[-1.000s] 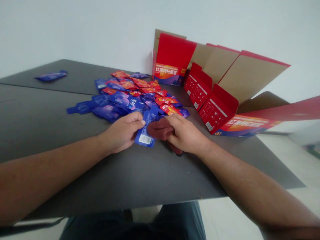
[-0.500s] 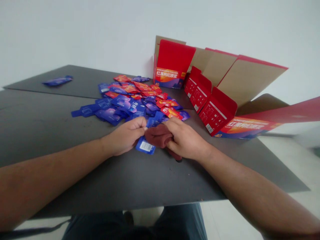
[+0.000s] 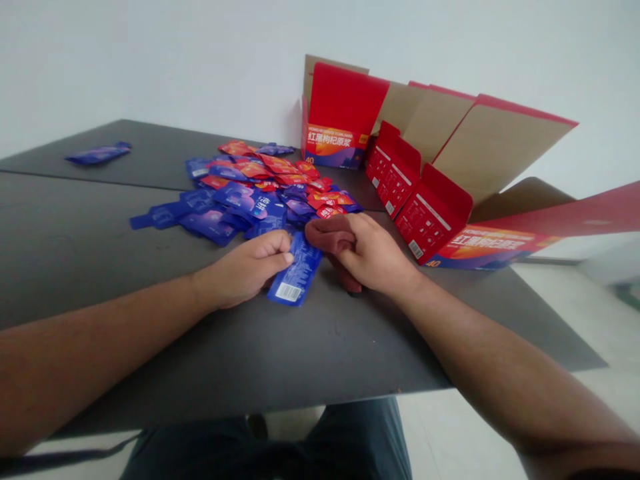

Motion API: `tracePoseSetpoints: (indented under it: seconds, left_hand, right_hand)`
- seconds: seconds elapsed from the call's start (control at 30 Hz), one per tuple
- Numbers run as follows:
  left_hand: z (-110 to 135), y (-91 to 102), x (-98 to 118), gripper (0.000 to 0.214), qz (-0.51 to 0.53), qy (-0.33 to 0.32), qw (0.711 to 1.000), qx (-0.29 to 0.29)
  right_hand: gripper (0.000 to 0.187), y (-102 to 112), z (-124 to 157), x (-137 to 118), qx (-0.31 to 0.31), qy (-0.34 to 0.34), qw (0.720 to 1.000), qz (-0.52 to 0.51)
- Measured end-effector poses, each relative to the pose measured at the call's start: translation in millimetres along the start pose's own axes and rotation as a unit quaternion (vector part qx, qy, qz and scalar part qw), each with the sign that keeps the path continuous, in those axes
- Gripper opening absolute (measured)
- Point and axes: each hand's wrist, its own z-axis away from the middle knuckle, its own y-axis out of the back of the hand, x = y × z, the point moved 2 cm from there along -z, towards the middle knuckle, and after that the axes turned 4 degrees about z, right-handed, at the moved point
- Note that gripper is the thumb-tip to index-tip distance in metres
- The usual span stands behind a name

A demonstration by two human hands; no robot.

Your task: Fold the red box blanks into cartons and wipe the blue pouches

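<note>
My left hand (image 3: 253, 267) is closed, its thumb and fingers pinching the left edge of a blue sachet (image 3: 299, 270). The sachet's printed back faces up, with a white barcode label at its near end. Bunched in my closed right hand (image 3: 377, 257) is a brown cloth (image 3: 329, 235), which sits just right of the sachet's far end. I cannot tell whether the cloth touches the sachet. Right behind my hands lies a heap of blue and red sachets (image 3: 260, 200).
Open red cartons (image 3: 336, 100) stand along the back right of the grey table (image 3: 240, 360), flaps raised. The nearest carton (image 3: 495, 250) reaches toward the right edge. One lone blue sachet (image 3: 99, 154) lies at the far left, in front of a white wall.
My right hand with the brown cloth has moved up and right, off the sachet, uncovering its printed back. My left hand keeps its pinch. The whole view has shifted slightly.
</note>
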Motion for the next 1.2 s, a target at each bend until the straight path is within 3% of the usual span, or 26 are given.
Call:
tracePoseSetpoints:
  seconds: [0.13,0.27,0.4,0.47,0.6,0.77,0.93,1.1,1.2]
  left_hand:
    - [0,-4.3,2,0.030,0.023,0.009,1.000,0.010]
    - [0,-11.5,11,0.030,0.078,0.013,0.996,0.046]
    - [0,-16.4,21,0.030,0.103,0.011,0.992,0.075]
    - [0,-17.0,22,0.030,0.106,0.013,0.990,0.087]
    - [0,-16.7,22,0.027,0.115,0.030,0.988,0.102]
    - [0,-16.3,21,0.026,0.107,0.015,0.988,0.106]
    - [0,-15.7,22,0.028,0.120,0.021,0.988,0.091]
    - [0,-14.4,20,0.026,0.097,0.015,0.993,0.073]
    - [0,-13.2,15,0.027,0.090,0.014,0.994,0.062]
  right_hand:
    - [0.022,-3,2,-3,-0.040,0.051,0.998,-0.012]
    - [0.024,-3,5,-9,-0.043,0.022,0.999,0.011]
    - [0.030,-7,13,-30,-0.156,0.094,0.983,0.016]
    - [0.033,-7,14,-36,-0.175,0.092,0.980,0.027]
    - [0.032,-6,14,-35,-0.143,0.031,0.988,0.051]
    - [0.040,-9,15,-34,-0.186,0.106,0.976,0.034]
    - [0.029,-4,10,-22,-0.113,0.022,0.992,0.046]
    - [0.031,-7,11,-25,-0.158,0.090,0.983,0.022]
    - [0.027,-4,7,-13,-0.088,0.019,0.996,0.024]
